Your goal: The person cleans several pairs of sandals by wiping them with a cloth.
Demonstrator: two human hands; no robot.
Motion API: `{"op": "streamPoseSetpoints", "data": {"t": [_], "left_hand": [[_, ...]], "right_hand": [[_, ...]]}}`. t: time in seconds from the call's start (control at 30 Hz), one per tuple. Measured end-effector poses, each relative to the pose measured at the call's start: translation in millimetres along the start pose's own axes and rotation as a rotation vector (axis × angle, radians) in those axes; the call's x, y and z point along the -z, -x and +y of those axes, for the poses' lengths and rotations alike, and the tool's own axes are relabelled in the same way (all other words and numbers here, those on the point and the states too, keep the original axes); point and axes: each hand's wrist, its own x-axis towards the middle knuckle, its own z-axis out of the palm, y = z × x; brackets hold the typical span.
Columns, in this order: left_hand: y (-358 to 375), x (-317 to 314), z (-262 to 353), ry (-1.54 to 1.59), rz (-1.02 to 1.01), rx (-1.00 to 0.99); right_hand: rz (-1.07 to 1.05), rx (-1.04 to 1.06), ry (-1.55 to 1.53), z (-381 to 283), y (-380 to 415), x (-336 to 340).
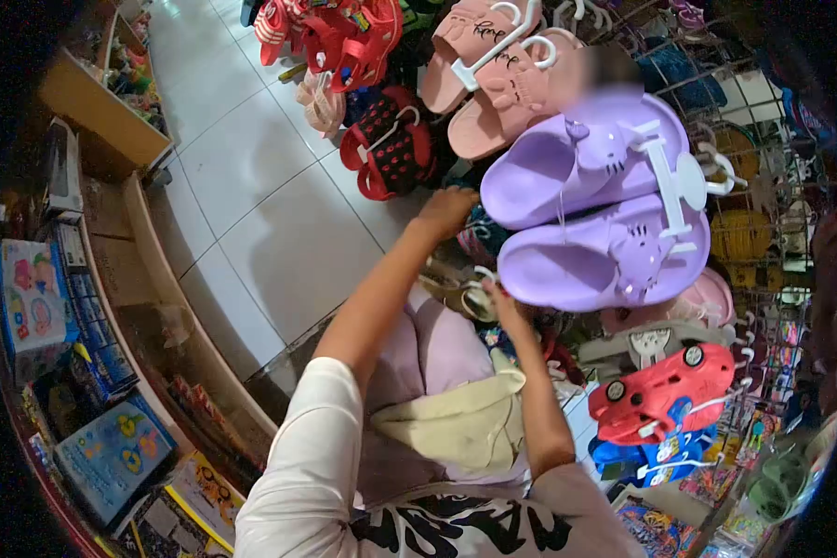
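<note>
My left hand (449, 212) reaches in beside the purple slippers (553, 205), its fingers curled at a dark patterned pair of sandals (479, 234). What its fingertips grip is hidden. Lower down, my right hand (506, 305) is closed at an olive-beige pair of sandals (465, 296) with a white plastic hanger (482, 284). The purple slippers, with cat-face bows, hang on a white hanger above my right hand and partly cover what lies behind. A pale yellow cloth (456, 418) rests on my lap.
Pink slippers (507, 88), black-and-red dotted shoes (391, 144) and red sandals (353, 46) hang ahead. To the right, red car-shaped slippers (665, 391) hang from a wire rack (763, 186). Shelves with boxed goods (116, 456) line the left, beside the white tiled floor (279, 223).
</note>
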Motion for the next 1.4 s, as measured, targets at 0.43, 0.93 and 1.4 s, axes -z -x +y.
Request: {"op": "streamPoseSetpoints", "data": {"t": [0.43, 0.93, 1.4], "left_hand": [[-50.9, -96.6, -53.0, 0.147, 0.076, -0.255], [-28.4, -34.5, -41.3, 0.264, -0.124, -0.135], [-12.1, 11.2, -11.2, 0.186, -0.426, 0.059]], "right_hand": [[-0.005, -0.682, -0.774, 1.1, 50.0, -12.8], [0.062, -0.577, -0.541, 78.0, 23.8, -42.1], [0.022, -0.143, 0.061, 29.6, -92.1, -14.5]]}}
